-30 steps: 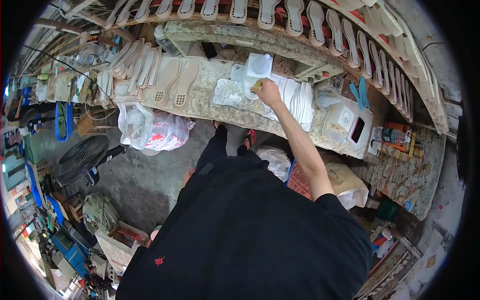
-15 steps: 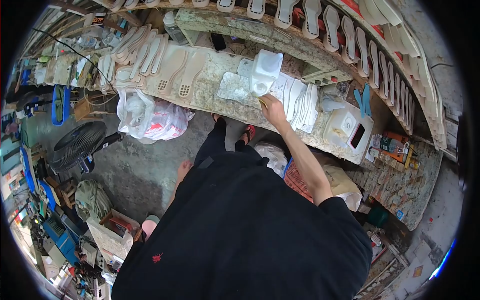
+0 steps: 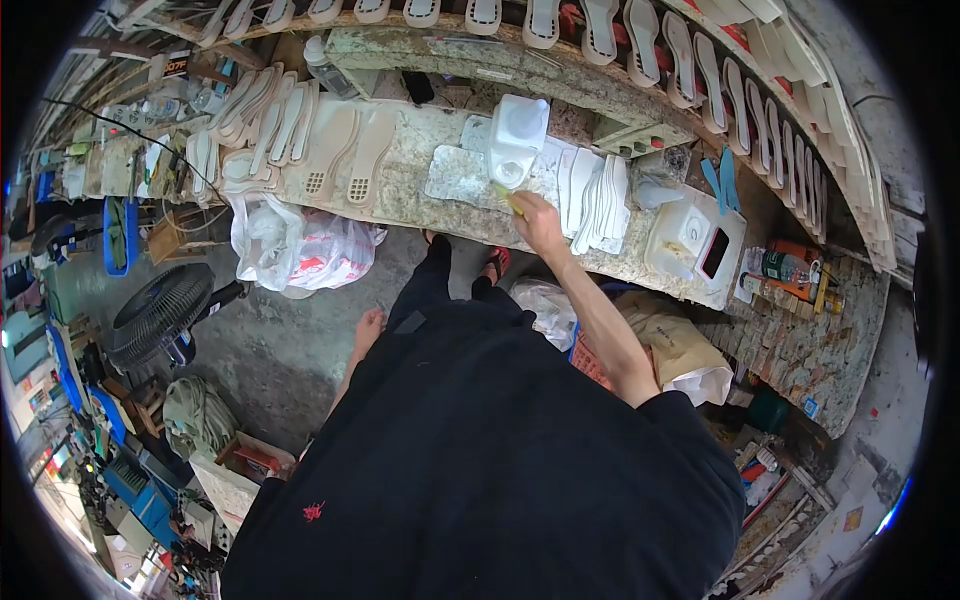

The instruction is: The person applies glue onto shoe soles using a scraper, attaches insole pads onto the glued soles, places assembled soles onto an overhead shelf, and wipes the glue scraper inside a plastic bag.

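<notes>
My right hand [image 3: 541, 224] is closed on a small yellowish tool [image 3: 508, 196], perhaps a brush, over the front part of the bench. Its tip is beside the opening of a white plastic container [image 3: 519, 134]. Just right of the container, thin white insole-shaped pieces [image 3: 598, 200] lie overlapping on white sheeting. A whitish flat pad [image 3: 457, 174] is on the left of the container. My left hand [image 3: 371, 324] hangs by my left side, away from the bench, with its fingers curled; whether anything is in it is too small to tell.
Beige soles [image 3: 372, 157] lie on the bench [image 3: 415, 213], and more line the rack [image 3: 600, 30] above. A second white container [image 3: 685, 228] and a phone [image 3: 715, 253] are at the right. Plastic bags [image 3: 305, 245] and a fan [image 3: 162, 310] stand left.
My right hand has drawn back from the container's opening toward the bench's front edge, still holding the tool. My left hand has come into view beside my body.
</notes>
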`<state>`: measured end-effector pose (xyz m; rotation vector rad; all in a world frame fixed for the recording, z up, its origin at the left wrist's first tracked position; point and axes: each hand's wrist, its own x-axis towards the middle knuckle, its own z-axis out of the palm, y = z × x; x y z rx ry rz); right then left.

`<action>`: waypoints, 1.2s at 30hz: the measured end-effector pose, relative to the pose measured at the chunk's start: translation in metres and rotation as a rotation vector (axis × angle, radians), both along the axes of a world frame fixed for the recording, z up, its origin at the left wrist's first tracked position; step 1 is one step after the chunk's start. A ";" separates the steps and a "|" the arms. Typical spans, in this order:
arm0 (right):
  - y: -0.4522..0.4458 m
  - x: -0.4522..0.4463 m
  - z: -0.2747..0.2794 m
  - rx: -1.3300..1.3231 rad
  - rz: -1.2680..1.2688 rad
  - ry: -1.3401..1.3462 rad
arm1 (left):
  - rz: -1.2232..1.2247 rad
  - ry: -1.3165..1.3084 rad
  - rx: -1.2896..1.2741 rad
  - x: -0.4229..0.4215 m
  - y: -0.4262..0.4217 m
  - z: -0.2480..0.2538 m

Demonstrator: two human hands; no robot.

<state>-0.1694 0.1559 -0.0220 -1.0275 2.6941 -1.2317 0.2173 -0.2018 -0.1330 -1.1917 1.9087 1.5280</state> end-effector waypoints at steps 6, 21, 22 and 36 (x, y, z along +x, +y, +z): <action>0.004 0.008 -0.008 0.037 0.007 -0.016 | 0.109 0.003 0.100 -0.015 -0.002 0.003; 0.002 0.005 -0.003 -0.042 -0.173 -0.050 | -0.033 -0.010 -0.150 0.037 0.023 -0.035; 0.001 0.004 -0.012 -0.025 -0.240 -0.049 | -0.001 -0.002 -0.173 0.041 0.023 -0.038; 0.008 0.003 0.005 0.003 -0.298 0.020 | 0.083 0.098 -0.035 0.049 0.028 -0.035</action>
